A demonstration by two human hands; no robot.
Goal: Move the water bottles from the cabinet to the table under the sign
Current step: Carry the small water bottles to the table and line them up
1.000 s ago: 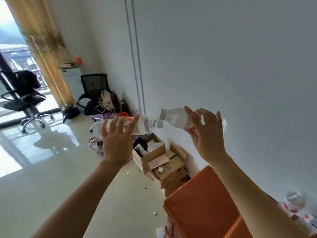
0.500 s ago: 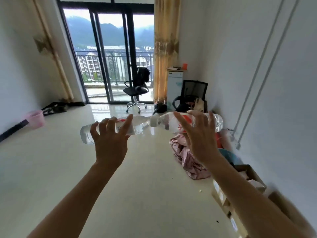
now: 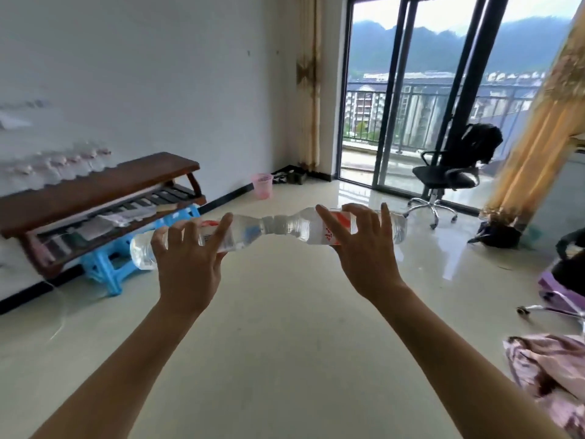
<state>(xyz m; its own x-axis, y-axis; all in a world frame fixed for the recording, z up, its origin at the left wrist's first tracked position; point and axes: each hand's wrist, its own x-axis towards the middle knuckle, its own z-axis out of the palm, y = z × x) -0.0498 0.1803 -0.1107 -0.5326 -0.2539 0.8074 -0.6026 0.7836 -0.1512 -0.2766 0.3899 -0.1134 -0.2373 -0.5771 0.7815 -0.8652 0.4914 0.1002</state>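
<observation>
I hold two clear water bottles with red-and-white labels, both lying sideways at chest height with their caps nearly meeting. My left hand (image 3: pixel 190 264) grips the left bottle (image 3: pixel 142 251) around its middle. My right hand (image 3: pixel 364 251) grips the right bottle (image 3: pixel 397 228) over its label. At the left, against the white wall, stands a low dark wooden table (image 3: pixel 104 188) with a slatted shelf below. A blurred row of several bottles (image 3: pixel 60 167) stands along the table's back edge.
A blue plastic stool (image 3: pixel 107 267) sits under the table. A pink bin (image 3: pixel 262 186) stands by the wall. A black office chair (image 3: pixel 449 175) is near the glass balcony door. Pink cloth (image 3: pixel 550 372) and bags lie at the right. The tiled floor ahead is open.
My view has swung left from the wall with the orange cabinet and boxes, past the balcony door, to the wooden table. Both hands kept their bottles in front of me.
</observation>
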